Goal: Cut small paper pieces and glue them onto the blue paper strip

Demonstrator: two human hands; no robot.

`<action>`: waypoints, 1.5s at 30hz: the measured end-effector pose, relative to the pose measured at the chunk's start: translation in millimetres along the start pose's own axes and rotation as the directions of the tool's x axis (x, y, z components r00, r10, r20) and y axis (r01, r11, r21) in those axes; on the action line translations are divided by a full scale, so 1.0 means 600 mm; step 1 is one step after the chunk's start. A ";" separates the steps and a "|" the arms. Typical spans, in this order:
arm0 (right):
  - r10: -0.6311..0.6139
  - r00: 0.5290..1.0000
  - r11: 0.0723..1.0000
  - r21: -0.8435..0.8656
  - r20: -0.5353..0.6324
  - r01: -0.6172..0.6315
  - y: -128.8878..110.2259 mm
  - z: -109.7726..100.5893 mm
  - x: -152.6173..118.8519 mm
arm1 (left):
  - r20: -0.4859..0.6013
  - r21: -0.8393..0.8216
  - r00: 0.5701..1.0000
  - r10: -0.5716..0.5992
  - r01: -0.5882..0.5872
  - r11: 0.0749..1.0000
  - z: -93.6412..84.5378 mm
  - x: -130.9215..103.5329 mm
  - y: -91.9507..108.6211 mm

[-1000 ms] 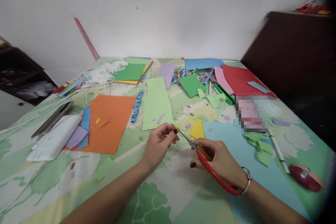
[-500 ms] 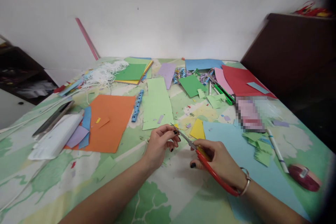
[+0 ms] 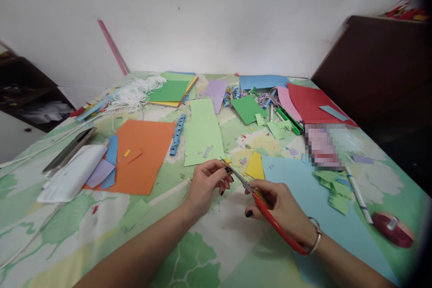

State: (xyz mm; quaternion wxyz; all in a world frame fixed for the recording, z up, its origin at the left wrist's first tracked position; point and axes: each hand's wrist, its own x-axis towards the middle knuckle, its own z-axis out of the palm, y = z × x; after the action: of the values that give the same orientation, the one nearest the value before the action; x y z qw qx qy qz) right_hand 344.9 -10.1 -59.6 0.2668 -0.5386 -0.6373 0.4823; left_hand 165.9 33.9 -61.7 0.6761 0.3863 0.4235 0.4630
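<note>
Red-handled scissors (image 3: 280, 225) are gripped by my right hand (image 3: 281, 209), their narrow blades pointing up and left. The blade tips reach the fingers of my left hand (image 3: 209, 184), which are curled in a pinch; a tiny yellow bit shows beside them, and what they hold is too small to make out. Behind my left hand lies a light green sheet (image 3: 204, 132). A yellow piece of paper (image 3: 255, 166) and a large light blue sheet (image 3: 293, 180) lie beyond and beside my right hand.
An orange sheet (image 3: 145, 153), a rolled blue strip (image 3: 177, 135) and a phone (image 3: 69, 150) lie to the left. White string (image 3: 141, 90) is heaped at the back left. At right are green scraps (image 3: 337, 198), a marker (image 3: 359, 195) and a dark red roll (image 3: 392, 230).
The view has shifted very slightly. Both hands and the scissors keep nearly the same pose.
</note>
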 end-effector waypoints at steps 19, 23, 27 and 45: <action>0.015 0.997 0.985 0.172 0.072 -0.027 0.010 0.000 0.001 | 0.024 -0.001 0.998 0.060 -0.060 0.998 -0.003 -0.002 0.001; 0.008 0.997 0.983 0.183 0.074 -0.021 0.011 0.001 0.001 | 0.025 0.005 0.998 0.063 -0.064 0.998 -0.004 -0.002 0.000; 0.009 0.998 0.986 0.167 0.058 -0.019 0.010 0.003 -0.001 | 0.024 0.006 0.998 0.062 -0.062 0.998 -0.004 0.000 -0.001; -0.452 0.865 0.684 -0.706 -0.217 0.180 0.017 0.015 -0.009 | 0.111 0.006 0.994 -0.002 0.001 1.000 -0.001 0.000 0.016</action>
State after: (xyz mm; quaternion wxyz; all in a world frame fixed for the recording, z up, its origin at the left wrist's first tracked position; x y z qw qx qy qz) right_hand 343.1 -18.5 -71.6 0.2543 -0.5582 -0.7878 0.0563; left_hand 162.1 36.5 -52.9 0.6978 0.4129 0.3869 0.4392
